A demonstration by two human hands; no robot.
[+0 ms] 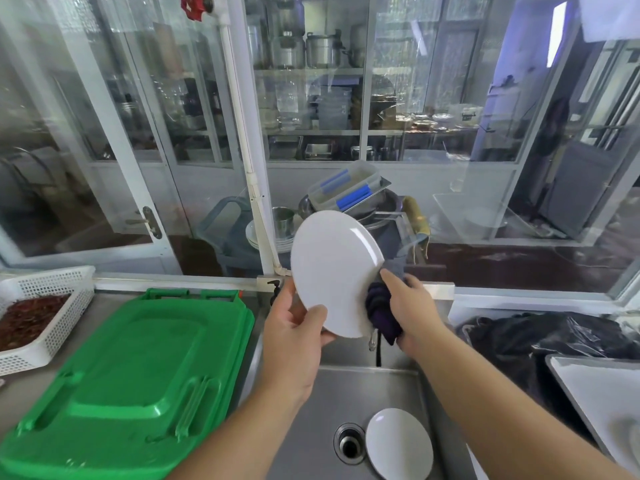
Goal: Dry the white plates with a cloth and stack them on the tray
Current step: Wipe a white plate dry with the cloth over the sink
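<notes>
Holding a round white plate (334, 271) up on edge above the stainless steel sink (391, 386), I pinch its lower left rim with my left hand (294, 327), thumb on the face turned toward me and fingers behind. My right hand (408, 311) grips a bunched dark purple cloth (381, 313) and presses it against the plate's right rim. A second small white plate (398, 443) lies in the sink basin just beside the drain (349, 444). On the counter to my left sits a large green plastic lid (131, 375), with a white perforated basket (52, 306) of dried red chillies beyond it. At the far right, a white rectangular tray (595, 393) rests beside a crumpled black plastic bag (554, 337).
</notes>
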